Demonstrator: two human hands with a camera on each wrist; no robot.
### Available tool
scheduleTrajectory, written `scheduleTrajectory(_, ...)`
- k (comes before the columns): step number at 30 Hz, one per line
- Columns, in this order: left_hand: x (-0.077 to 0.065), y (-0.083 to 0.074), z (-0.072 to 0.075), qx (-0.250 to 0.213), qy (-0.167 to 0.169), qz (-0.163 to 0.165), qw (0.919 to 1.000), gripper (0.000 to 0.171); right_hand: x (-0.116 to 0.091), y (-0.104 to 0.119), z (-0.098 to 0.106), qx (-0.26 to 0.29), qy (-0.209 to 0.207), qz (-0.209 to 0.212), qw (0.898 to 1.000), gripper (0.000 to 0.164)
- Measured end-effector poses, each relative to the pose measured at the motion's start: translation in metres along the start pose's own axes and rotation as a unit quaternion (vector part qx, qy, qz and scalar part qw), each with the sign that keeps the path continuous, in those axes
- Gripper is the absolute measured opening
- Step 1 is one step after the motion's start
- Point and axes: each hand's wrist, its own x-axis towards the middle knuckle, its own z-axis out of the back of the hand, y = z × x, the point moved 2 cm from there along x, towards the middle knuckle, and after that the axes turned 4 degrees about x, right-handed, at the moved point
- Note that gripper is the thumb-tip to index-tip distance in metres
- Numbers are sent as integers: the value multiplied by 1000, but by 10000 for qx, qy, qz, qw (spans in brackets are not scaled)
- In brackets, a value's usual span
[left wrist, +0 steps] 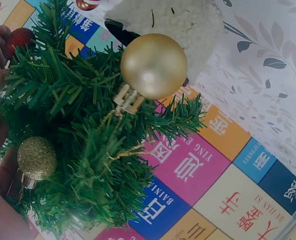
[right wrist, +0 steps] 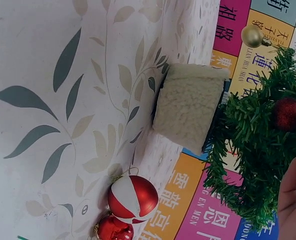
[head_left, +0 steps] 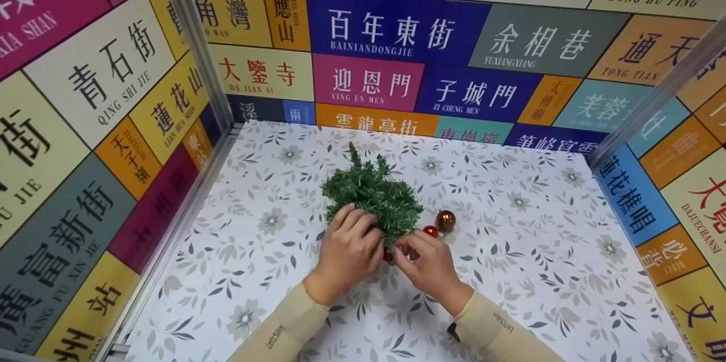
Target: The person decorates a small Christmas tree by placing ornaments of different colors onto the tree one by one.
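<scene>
A small green artificial Christmas tree [head_left: 374, 192] stands in front of the person, its pale fuzzy base [right wrist: 190, 105] visible in the right wrist view. My left hand [head_left: 351, 240] grips the branches at its near left side, fingers curled into the green. At the near right edge my right hand [head_left: 428, 262] pinches with thumb and fingers beside a dark red glitter bauble [right wrist: 288, 114]; the pinched spot itself is hidden. A matte gold bauble [left wrist: 154, 66] and a gold glitter bauble [left wrist: 36, 157] hang on the branches.
A red-and-white bauble [right wrist: 133, 197] and a smaller shiny red bauble [right wrist: 113, 227] lie on the table [head_left: 522, 288], right of the tree. The table has a leaf-patterned cover. Walls with colourful sign panels [head_left: 397, 33] enclose its back and sides.
</scene>
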Motion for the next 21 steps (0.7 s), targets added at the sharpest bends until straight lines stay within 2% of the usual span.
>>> scheduleTrajectory(5, 0, 1, 1, -9, 36, -61, 10000, 15, 0, 0, 0, 21, -17, 24, 10000, 7)
scheduleTrajectory(16, -2, 3, 2, -336, 204, -103, 9992, 12, 0, -1, 2, 53, -2, 67, 10000, 3)
scheduleTrajectory(21, -3, 4, 2, -280, 96, -113, 9995, 26, 2, 0, 2, 46, 42, 91, 9999, 3)
